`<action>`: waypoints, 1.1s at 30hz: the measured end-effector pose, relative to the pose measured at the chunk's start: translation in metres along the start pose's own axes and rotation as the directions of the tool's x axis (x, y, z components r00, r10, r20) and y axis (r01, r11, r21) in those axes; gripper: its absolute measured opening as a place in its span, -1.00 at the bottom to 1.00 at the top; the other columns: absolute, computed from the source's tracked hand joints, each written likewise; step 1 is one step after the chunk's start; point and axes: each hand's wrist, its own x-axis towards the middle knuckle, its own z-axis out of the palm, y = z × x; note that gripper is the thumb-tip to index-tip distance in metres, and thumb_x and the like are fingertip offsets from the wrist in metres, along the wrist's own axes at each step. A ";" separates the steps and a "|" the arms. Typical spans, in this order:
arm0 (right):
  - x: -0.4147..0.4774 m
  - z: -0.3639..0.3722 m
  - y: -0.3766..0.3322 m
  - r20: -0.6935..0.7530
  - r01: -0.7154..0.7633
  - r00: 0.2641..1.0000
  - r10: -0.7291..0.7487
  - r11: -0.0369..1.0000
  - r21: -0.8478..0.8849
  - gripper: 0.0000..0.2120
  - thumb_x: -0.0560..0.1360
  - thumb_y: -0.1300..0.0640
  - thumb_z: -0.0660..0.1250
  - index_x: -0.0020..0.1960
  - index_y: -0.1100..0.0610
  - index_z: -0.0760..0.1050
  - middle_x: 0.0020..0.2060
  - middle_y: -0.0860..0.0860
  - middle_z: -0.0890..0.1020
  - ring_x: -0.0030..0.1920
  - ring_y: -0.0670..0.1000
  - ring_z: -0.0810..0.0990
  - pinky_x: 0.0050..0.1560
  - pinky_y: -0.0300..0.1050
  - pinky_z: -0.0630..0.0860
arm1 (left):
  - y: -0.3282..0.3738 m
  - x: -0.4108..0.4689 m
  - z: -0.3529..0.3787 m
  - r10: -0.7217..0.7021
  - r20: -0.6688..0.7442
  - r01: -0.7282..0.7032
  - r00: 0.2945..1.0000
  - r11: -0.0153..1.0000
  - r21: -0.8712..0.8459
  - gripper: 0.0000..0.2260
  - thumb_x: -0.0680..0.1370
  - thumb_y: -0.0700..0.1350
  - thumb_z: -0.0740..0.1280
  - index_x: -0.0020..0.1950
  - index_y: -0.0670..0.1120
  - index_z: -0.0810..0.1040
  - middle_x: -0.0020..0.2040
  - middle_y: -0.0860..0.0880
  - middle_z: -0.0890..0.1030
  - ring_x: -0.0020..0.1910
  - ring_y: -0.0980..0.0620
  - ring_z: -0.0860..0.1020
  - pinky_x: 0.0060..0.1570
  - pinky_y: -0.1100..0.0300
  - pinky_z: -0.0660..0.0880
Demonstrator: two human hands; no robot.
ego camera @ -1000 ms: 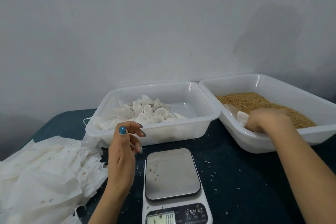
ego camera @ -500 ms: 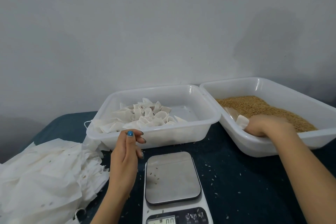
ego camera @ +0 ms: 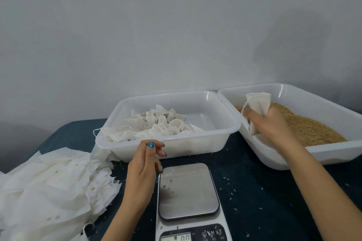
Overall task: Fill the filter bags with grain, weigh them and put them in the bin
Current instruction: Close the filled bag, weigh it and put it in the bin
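Note:
My right hand (ego camera: 274,123) grips a white filter bag (ego camera: 258,103) and holds it up over the near left corner of the right-hand bin (ego camera: 333,152), which holds brown grain (ego camera: 313,129). The bag's mouth points up. My left hand (ego camera: 145,166) hovers with loosely curled fingers and holds nothing, between the scale and the middle bin (ego camera: 172,146). That bin holds several filled white bags (ego camera: 156,125) in its left half. The kitchen scale (ego camera: 188,190) stands in front with a bare steel platform carrying a few stray grains.
A heap of empty white filter bags (ego camera: 51,188) lies on the dark table (ego camera: 264,191) at the left. Loose grains are scattered on the cloth around the scale. A plain grey wall stands right behind the bins.
My right hand has risen out of the grain with the filter bag, which now stands clear above the bin's corner. My left hand has barely moved.

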 end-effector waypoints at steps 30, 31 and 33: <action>-0.103 0.099 0.009 0.317 0.426 0.840 -0.441 0.897 0.118 -0.53 0.49 -0.35 0.10 0.03 0.01 0.50 -0.21 -0.13 0.59 -0.19 -0.05 0.59 -0.23 -0.06 0.53 | 0.011 -0.013 0.003 0.131 0.157 -0.153 0.979 0.980 0.131 -0.88 0.54 0.13 0.35 -0.05 0.17 0.68 -0.28 -0.05 0.66 -0.38 -0.06 0.57 -0.42 0.13 0.50; -0.102 0.099 0.009 0.275 0.418 0.855 -0.441 0.898 0.140 -0.52 0.51 -0.35 0.06 0.00 0.01 0.51 -0.24 -0.15 0.58 -0.22 -0.05 0.58 -0.25 -0.13 0.49 | 0.010 -0.012 0.003 0.106 0.183 -0.127 0.977 0.986 0.106 -0.88 0.54 0.09 0.35 -0.05 0.15 0.68 -0.27 -0.06 0.66 -0.38 -0.03 0.57 -0.43 0.18 0.49; -0.099 0.099 0.010 0.235 0.382 0.881 -0.411 0.910 0.161 -0.46 0.52 -0.37 0.01 -0.06 0.05 0.51 -0.29 -0.12 0.58 -0.26 -0.04 0.58 -0.28 -0.09 0.49 | 0.008 -0.012 0.002 0.048 0.255 -0.074 0.966 0.993 0.094 -0.87 0.53 0.07 0.35 -0.06 0.13 0.69 -0.23 -0.05 0.67 -0.34 0.05 0.56 -0.38 0.26 0.49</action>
